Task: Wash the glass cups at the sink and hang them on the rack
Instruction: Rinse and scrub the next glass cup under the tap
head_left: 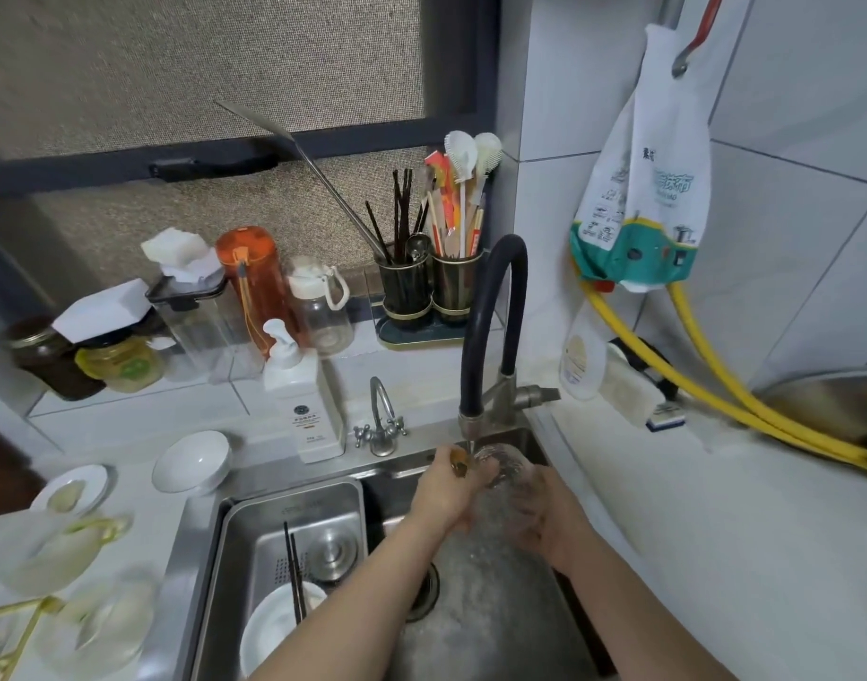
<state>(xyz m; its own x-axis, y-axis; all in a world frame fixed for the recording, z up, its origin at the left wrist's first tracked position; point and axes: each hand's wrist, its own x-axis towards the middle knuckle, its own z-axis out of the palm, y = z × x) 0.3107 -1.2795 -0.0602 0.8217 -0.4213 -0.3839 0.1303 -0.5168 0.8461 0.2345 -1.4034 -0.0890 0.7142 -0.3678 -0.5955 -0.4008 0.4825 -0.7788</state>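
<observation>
Forearms come in from the bottom edge, both reaching up over the sink (534, 437).

Right hand (552, 521): fingers curled round the lower body of a glass cup (507, 471), seen partly through the glass. A grasp, not a rest.

Left hand (446, 489): curled at the cup's left side, fingertips at or inside the rim; whether they go inside I cannot tell, blur and water hide it. Something small and brown sits at the knuckles, unclear what.

Cup lies between the two hands, tilted, long axis running from the right palm up and away toward the tap (471, 425). Mouth points up-left, just under the spout. Water runs onto it and spreads below the hands.

Judgement: rinsing step. The rack (14, 626), with cups already on it, stands well off to the left of both hands, so the left hand is nearer for hanging. The cup is wet; slipping during a handover seems the main risk.
</observation>
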